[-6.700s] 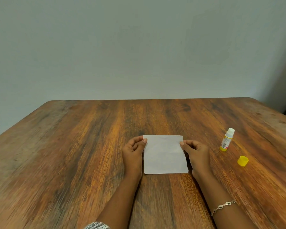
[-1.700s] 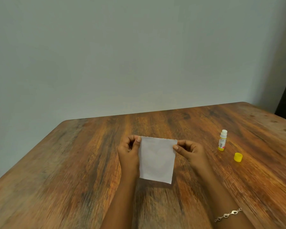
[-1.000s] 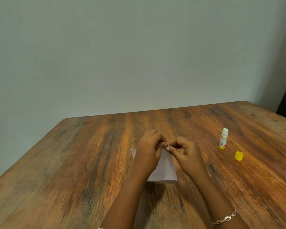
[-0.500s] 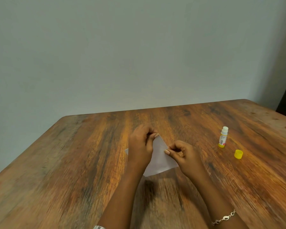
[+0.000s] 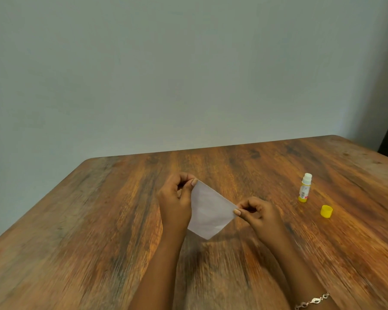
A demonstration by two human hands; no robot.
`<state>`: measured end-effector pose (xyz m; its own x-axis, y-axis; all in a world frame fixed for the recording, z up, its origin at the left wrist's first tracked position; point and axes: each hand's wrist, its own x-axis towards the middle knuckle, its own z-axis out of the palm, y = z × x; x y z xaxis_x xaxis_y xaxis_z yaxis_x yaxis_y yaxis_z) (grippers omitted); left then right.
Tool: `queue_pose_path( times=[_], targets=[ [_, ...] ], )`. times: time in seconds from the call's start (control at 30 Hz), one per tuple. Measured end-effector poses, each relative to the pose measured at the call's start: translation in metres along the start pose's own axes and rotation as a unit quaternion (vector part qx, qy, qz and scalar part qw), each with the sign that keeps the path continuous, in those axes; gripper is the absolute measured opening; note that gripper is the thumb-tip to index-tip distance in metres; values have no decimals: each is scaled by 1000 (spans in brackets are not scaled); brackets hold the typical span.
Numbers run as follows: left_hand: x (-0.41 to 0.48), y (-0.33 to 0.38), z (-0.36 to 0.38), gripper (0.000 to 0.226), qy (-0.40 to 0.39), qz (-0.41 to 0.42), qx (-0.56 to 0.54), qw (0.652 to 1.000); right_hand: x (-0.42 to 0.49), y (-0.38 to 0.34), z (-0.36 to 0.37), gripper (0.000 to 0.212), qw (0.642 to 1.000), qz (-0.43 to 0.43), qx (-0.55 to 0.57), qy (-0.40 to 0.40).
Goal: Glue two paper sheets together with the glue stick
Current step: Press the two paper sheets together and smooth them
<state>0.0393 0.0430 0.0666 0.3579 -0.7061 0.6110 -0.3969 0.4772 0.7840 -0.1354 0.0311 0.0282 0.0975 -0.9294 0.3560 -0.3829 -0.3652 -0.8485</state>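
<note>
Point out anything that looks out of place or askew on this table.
The yellow cap lies off the glue stick, which stands open on the table. The paper hangs tilted, pinched at two corners by the left hand and right hand.

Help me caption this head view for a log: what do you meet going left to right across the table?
left hand → paper → right hand → glue stick → yellow cap.
</note>
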Motion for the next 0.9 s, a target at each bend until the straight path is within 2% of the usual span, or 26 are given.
queue_pose_path(
  times=[0.1, 0.17, 0.27, 0.43, 0.53, 0.6, 0.67, 0.77, 0.9],
  targets=[
    [-1, -3, -2, 25, 17, -31, -25, 999, -1, 3, -4, 7, 997, 44, 63, -9],
    [-1, -4, -3, 27, 33, -50, -53, 997, -2, 4, -8, 15, 989, 63, 130, -38],
    [-1, -5, -4, 29, 42, -62, -87, 993, -1, 4, -9, 23, 977, 52, 203, -51],
    [-9, -9, 2, 23, 38, -90, -108, 989, 1, 6, -1, 14, 975, 13, 220, 20],
    [-14, -11, 5, 16, 53, -86, -64, 993, 2, 9, -2, 17, 977, -3, 205, 56],
    [-16, -9, 6, 11, 76, -23, 15, 997, 2, 10, -4, 16, 981, -17, 180, 70],
    [-18, -5, 9, 7, 55, 88, 112, 988, 1, 9, -4, 17, 986, -40, 140, 83],
    [-19, 3, 22, 3, -62, 180, 163, 968, -1, 6, -4, 19, 991, -74, 72, 81],
    [-23, 4, 41, 20, -180, 220, 160, 945, -3, 4, -6, 10, 990, -116, 35, 74]
  ],
)
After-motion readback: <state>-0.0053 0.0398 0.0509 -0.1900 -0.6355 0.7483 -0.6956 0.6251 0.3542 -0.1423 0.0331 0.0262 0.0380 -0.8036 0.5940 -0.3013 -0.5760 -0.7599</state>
